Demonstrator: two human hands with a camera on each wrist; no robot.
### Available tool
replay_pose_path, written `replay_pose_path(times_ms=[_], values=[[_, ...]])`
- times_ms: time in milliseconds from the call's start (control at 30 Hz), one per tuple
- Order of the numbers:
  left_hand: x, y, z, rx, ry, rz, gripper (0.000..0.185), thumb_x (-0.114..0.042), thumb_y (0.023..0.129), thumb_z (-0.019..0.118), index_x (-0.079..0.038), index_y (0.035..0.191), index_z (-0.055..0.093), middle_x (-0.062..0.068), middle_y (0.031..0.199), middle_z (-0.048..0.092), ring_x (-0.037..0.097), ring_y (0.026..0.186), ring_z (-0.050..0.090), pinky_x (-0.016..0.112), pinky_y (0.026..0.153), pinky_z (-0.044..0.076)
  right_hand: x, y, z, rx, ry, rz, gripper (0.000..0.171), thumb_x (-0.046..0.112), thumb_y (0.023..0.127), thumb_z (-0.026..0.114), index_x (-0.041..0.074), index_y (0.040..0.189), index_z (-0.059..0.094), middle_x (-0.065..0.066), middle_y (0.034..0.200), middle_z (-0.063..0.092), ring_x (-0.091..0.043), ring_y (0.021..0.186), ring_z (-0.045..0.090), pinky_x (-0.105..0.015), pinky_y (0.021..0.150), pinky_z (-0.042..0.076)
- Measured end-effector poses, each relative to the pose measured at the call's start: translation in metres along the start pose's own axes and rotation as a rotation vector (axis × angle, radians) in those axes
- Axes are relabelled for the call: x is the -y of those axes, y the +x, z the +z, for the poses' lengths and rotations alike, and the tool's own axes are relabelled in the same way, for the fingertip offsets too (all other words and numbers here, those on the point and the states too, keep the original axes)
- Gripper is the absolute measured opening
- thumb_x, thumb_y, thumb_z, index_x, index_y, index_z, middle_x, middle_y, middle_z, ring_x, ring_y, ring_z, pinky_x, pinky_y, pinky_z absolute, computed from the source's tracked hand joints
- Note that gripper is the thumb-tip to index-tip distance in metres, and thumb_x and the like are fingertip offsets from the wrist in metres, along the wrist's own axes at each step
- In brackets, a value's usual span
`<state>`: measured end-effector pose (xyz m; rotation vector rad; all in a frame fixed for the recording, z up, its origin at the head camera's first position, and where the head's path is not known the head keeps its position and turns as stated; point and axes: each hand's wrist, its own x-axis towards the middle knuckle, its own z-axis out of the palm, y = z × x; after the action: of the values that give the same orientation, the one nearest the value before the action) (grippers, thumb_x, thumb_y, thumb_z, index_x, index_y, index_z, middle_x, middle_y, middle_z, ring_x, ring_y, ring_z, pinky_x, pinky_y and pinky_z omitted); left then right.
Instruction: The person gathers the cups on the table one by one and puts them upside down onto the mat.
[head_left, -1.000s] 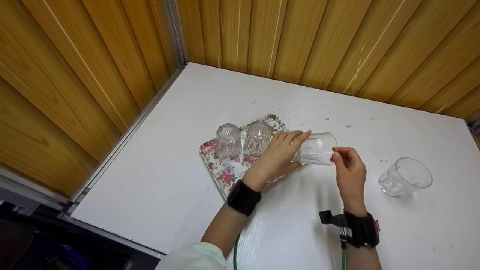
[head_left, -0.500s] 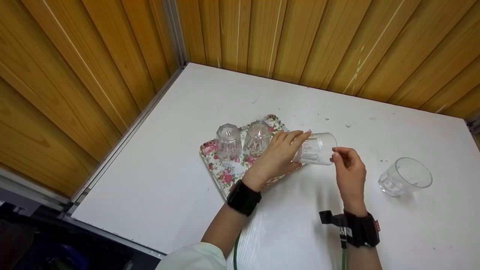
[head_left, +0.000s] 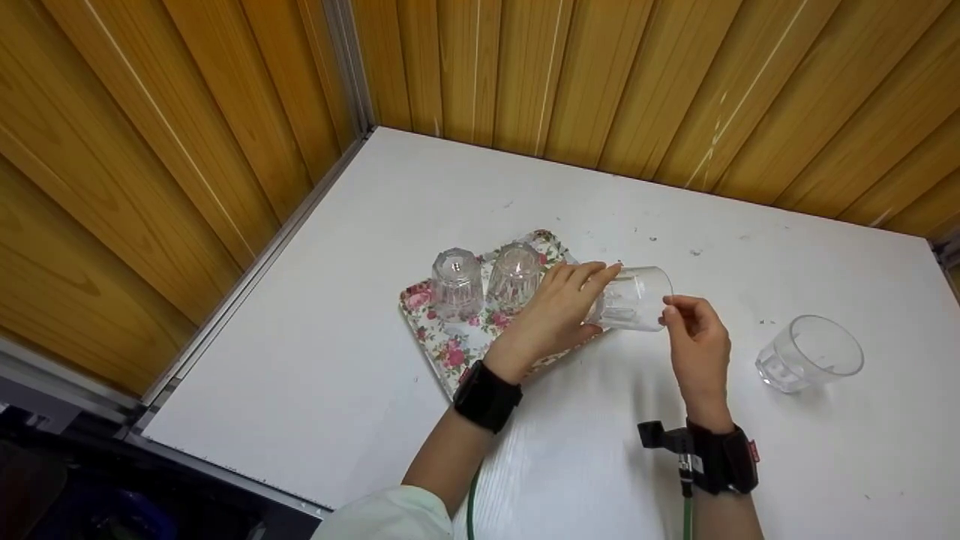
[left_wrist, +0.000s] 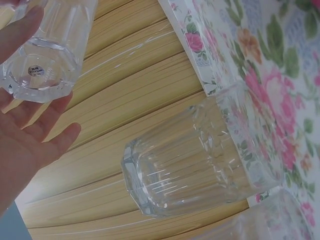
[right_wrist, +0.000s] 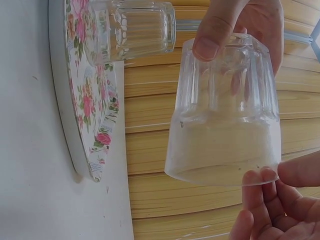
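A clear drinking glass (head_left: 637, 300) is held on its side above the table, base toward the left and mouth toward the right. My left hand (head_left: 551, 311) grips its faceted base end, thumb on one side and fingers on the other. At the other end, my right hand (head_left: 699, 352) pinches the rim; the right wrist view shows its fingertips (right_wrist: 254, 178) there. A round sticker shows on the glass's base (left_wrist: 37, 71). Left of the hands, two similar glasses stand upside down on a floral tray (head_left: 452, 354): one glass (head_left: 457, 285) farther left, another glass (head_left: 514, 279) nearer my left hand.
Another clear glass (head_left: 810, 356) stands mouth up on the white table (head_left: 315, 330), right of my right hand. Wood-patterned walls (head_left: 600, 82) enclose the left and back sides. A green cable (head_left: 471, 502) runs by my left forearm.
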<state>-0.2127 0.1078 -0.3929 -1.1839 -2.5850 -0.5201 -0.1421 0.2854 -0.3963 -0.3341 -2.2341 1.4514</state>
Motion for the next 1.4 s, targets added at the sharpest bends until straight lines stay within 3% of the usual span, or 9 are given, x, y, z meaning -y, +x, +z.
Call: replay_pose_path(times_ms=[833,1400], values=[[-0.0002,-0.0003,-0.0005,0.017,0.006,-0.007,0.077,-0.034,0.076,0.071,-0.017,0.14,0.032,0.004,0.135,0.043,0.019,0.123,0.04,0.04,0.112,0.02,-0.0019,0.0012,0.0015,0.001,-0.022,0.051,0.022,0.013,0.092,0.052,0.0,0.108,0.058,-0.004,0.093,0.058,-0.003,0.076,0.055,-0.012,0.065,0.043],[-0.0016,0.0003,-0.0019,0.036,-0.003,-0.003,0.075,-0.033,0.077,0.071,-0.017,0.139,0.032,0.004,0.136,0.042,0.018,0.126,0.039,0.039,0.112,0.02,-0.0048,0.0028,0.0021,0.0,-0.037,0.065,0.023,0.012,0.092,0.051,0.001,0.111,0.056,-0.003,0.091,0.055,-0.004,0.076,0.054,-0.013,0.063,0.042]])
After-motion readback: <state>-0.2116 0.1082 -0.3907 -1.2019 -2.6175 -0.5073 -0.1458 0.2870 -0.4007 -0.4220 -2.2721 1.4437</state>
